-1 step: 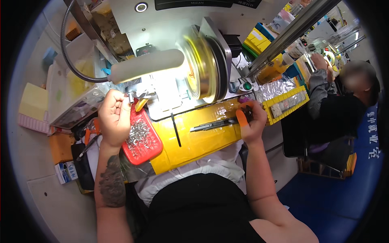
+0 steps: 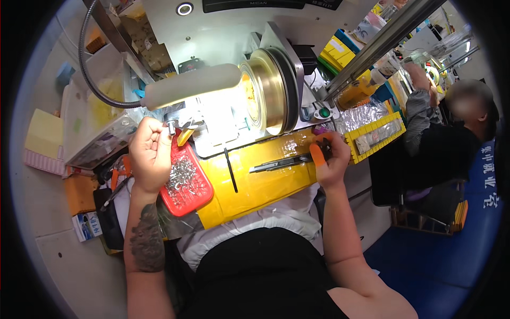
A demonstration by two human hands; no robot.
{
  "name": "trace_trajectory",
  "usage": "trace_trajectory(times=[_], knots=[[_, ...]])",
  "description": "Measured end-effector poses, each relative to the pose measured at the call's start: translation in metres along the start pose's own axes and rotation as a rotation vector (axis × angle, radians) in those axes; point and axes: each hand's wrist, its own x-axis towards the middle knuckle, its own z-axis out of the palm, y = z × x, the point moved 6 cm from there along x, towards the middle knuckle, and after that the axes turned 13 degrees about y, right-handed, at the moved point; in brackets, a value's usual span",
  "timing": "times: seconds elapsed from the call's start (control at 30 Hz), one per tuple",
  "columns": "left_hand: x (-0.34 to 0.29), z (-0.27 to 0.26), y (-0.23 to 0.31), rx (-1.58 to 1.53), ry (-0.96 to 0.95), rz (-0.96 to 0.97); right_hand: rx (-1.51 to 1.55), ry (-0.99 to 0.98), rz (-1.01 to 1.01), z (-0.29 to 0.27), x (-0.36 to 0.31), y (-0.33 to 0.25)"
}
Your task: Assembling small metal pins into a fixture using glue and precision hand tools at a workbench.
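Observation:
My left hand is closed, fingertips pinching a small shiny metal cylinder at the lit work spot. Just below lies a red tray with a heap of tiny metal pieces. A yellow pointed piece sits beside the tray's top edge. My right hand is closed at the right end of the yellow mat, an orange finger cot on one finger. Something small and dark shows between its fingers, too hidden to name. A grey-black slim tool lies beside it, reaching toward the fingers.
A gold-coloured wheel is mounted on the machine behind the mat. The lamp hangs low over the work spot. A black stick lies on the mat. A yellow rack stands at right; farther right sits another person.
The wheel looked smeared with bright yellow streaks before; now its surface is sharper and plain gold. Both my hands keep their places.

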Motion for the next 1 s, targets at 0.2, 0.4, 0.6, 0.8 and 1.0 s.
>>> trace_trajectory(times=[0.2,0.4,0.6,0.8,1.0], knots=[[0.001,0.005,0.004,-0.019,-0.017,-0.007,-0.019,0.013,0.032,0.000,0.001,0.000],[0.003,0.005,0.010,0.024,-0.005,0.063,0.021,0.018,0.058,0.002,0.003,0.000],[0.000,0.001,0.006,0.084,-0.060,0.037,-0.034,0.015,0.015,0.000,0.002,-0.001],[-0.001,-0.003,0.001,0.101,-0.071,-0.006,0.021,0.033,0.049,0.000,0.000,0.003],[0.000,0.002,0.006,0.060,-0.053,0.050,-0.007,0.033,0.037,0.000,0.002,-0.001]])
